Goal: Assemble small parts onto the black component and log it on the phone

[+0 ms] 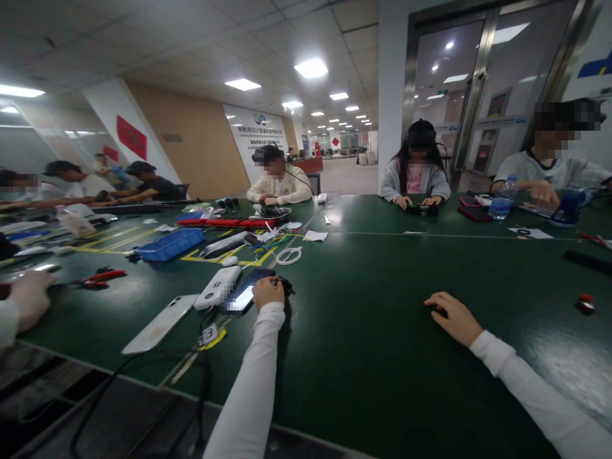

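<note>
My left hand [268, 292] is closed around a small black object [287, 286] whose kind I cannot make out. It rests on the green table beside a phone with a lit screen [243, 296]. A white power bank [218, 287] lies just left of that phone, and a second phone, white and face down [160, 324], lies nearer the table edge. My right hand [456, 319] lies on the bare tabletop at the right, fingers loosely stretched and thumb apart, with nothing seen in it.
A blue tray [171, 245], a coiled white cable [289, 256] and red-handled pliers [102, 278] lie to the left. A water bottle [503, 199] stands at the far right; a small red-topped item [586, 304] lies nearer. Other people sit around the table; one person's hand [31, 296] is at far left.
</note>
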Demonstrator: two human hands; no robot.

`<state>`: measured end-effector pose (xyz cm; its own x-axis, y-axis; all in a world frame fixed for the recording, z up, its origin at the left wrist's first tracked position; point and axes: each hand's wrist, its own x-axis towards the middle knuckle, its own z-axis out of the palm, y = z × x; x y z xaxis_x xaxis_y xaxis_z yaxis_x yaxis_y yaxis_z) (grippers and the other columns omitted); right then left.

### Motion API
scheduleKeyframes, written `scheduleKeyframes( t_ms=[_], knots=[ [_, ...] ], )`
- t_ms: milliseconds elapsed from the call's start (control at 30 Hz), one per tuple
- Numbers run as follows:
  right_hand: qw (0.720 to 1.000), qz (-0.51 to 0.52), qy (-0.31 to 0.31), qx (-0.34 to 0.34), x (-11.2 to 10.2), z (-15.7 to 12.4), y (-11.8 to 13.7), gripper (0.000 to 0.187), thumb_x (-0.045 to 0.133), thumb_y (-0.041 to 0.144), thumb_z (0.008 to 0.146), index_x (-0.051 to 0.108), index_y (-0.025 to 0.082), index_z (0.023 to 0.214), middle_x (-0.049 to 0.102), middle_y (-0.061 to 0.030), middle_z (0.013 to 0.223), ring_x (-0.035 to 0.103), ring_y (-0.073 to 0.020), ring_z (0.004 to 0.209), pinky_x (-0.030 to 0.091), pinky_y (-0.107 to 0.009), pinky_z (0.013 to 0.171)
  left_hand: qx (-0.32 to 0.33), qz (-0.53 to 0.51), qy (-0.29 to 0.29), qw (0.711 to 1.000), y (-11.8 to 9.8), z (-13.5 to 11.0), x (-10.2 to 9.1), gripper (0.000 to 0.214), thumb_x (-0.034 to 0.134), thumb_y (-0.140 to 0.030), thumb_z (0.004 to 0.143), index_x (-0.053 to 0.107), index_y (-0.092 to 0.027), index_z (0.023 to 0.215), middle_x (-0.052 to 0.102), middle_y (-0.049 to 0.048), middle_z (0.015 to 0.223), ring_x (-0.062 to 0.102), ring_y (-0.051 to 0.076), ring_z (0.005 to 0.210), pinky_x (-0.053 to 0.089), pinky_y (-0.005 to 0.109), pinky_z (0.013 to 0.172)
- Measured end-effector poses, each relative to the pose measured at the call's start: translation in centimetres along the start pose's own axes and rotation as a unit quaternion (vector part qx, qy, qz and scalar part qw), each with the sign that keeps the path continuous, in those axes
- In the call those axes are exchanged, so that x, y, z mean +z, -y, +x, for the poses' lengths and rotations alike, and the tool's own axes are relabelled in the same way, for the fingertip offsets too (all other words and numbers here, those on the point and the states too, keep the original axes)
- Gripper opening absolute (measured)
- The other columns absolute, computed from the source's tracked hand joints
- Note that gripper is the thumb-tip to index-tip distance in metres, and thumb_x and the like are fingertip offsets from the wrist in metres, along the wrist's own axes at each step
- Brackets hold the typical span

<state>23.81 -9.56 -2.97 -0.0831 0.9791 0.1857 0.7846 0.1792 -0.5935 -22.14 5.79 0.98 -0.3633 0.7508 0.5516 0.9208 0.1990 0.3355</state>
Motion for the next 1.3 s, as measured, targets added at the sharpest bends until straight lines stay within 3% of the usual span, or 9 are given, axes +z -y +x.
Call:
scheduleKeyframes(
  t_ms=[1300],
  knots=[
    [1.0, 0.009, 0.005, 0.006, -0.46, -0.21, 0.7, 0.029, 0.047, 0.022, 0.073, 0.053, 0.026, 0.101, 0.049, -0.0027, 0.107, 0.052, -0.0202, 0.092, 0.044, -0.036, 0.08, 0.038, -0.02, 0.074, 0.996, -0.11, 0.04, -0.05, 0.021, 0.045, -0.027, 0.071, 0.056, -0.019, 0.087, 0.058, 0.008, 0.089, 0.051, 0.021, 0.088, 0.039, 0.033, 0.076]
  ],
)
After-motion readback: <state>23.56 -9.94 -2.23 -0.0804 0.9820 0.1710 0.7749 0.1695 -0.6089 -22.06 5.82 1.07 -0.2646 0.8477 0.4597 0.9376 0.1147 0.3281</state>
